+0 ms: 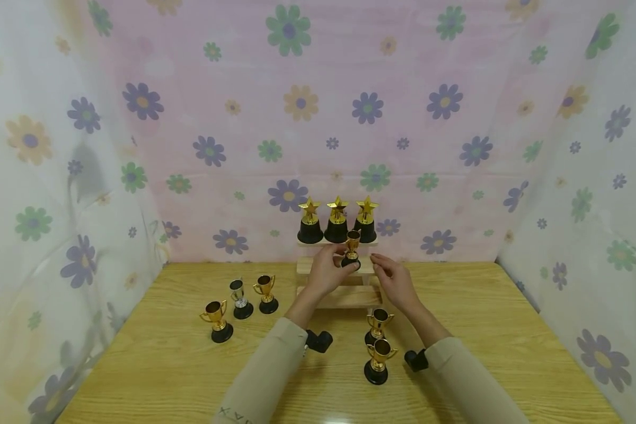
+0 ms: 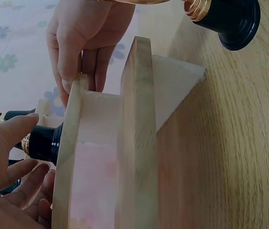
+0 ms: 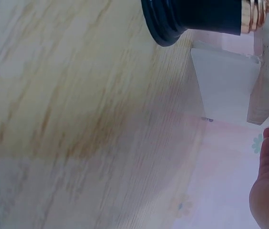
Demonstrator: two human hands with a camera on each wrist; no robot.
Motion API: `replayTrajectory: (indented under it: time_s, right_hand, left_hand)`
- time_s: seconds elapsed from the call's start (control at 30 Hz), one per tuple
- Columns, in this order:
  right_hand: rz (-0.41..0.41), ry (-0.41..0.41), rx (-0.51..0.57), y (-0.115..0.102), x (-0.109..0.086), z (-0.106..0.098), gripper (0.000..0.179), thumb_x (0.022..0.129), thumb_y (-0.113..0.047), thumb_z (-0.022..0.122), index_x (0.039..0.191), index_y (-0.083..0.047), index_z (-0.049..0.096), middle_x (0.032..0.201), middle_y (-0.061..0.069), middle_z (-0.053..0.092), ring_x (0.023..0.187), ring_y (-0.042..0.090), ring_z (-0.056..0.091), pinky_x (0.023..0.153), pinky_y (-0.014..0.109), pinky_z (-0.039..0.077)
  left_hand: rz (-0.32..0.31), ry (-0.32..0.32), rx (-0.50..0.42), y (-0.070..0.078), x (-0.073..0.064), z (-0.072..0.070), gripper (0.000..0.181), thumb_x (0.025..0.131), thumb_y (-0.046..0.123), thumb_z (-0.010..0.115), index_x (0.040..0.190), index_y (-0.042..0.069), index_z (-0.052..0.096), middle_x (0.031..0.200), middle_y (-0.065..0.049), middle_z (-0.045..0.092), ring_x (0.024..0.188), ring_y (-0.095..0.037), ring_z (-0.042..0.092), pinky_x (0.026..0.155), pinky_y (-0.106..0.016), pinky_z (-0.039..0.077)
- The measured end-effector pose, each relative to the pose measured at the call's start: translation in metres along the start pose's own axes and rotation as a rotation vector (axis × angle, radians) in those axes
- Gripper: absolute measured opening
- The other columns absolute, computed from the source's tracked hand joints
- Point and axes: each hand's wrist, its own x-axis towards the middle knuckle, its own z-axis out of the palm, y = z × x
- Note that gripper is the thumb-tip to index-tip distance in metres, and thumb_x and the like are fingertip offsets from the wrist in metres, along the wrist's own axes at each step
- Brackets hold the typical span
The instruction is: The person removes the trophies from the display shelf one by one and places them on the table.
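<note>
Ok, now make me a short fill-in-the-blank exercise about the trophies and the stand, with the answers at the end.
1. Each of the three trophies atop the wooden stand is crowned by a gold ____.
2. The person's ____ hand is the one nearer the small gold cup at the middle shelf.
3. Of the three cups on the table left of the stand, one is ____.
4. Directly in front of the stand, ____ gold cups stand on the table.

Missing words: star; left; silver; two.
</note>
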Motion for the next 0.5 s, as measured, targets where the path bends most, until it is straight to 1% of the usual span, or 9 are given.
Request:
replayTrajectory:
  time_s: [0.27, 0.5]
  right_hand:
    - [-0.006, 0.002, 0.001, -0.0007, -0.0008, 0.0001, 0.034, 0.107, -0.008, 0.053, 0.136, 0.008, 0.061, 0.145, 0.025, 0.055, 0.127, 0.041, 0.058, 0.099, 0.056, 0.051]
    - [0.002, -0.001, -0.005, -0.0003, 0.0000, 0.0000, 0.034, 0.107, -0.009, 0.053, 0.136, 0.007, 0.061, 0.145, 0.025, 0.055, 0.128, 0.041, 0.058, 0.099, 0.056, 0.050]
  left_hand:
    - [0.009, 0.058, 0.040, -0.0035, 0.0031, 0.0059, 0.042, 0.091, 0.022, 0.080, 0.127, 0.004, 0.068, 0.118, -0.012, 0.069, 0.097, -0.026, 0.067, 0.082, -0.040, 0.056]
    - [0.027, 0.102, 0.085, -0.0033, 0.0045, 0.0093, 0.036, 0.089, 0.019, 0.081, 0.121, 0.004, 0.071, 0.111, -0.011, 0.071, 0.088, -0.023, 0.065, 0.074, -0.035, 0.053]
